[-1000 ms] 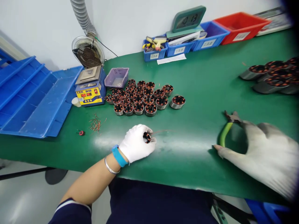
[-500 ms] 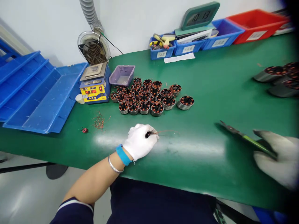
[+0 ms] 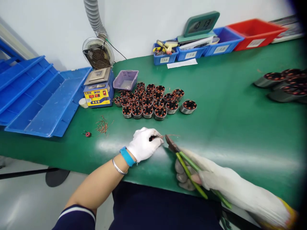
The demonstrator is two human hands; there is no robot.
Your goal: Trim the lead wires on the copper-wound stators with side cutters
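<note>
My left hand (image 3: 145, 143), in a white glove, is closed around a motor stator, mostly hidden by the fingers. Thin copper wires (image 3: 170, 135) stick out from it to the right. My gloved right hand (image 3: 192, 172) grips cutting pliers (image 3: 183, 159) by their green handles. The pliers' jaws lie just right of the left fingertips, close to the wires; whether they touch the wires I cannot tell. Beyond the left hand stands a cluster of wound stators (image 3: 147, 102) in metal rings, with one stator (image 3: 188, 107) slightly apart at its right.
Copper wire scraps (image 3: 102, 125) and a small wound coil (image 3: 87, 134) lie at left. Behind them are a blue tray (image 3: 48, 108), a solder pot unit (image 3: 99, 91) and a purple bin (image 3: 126, 80). Tool bins (image 3: 165, 59) line the wall. More stators (image 3: 271, 79) stand at right.
My right hand has swung in from the far right with the pliers, bringing their jaws close to the left fingertips. My left hand has stayed almost in place. The view has shifted slightly.
</note>
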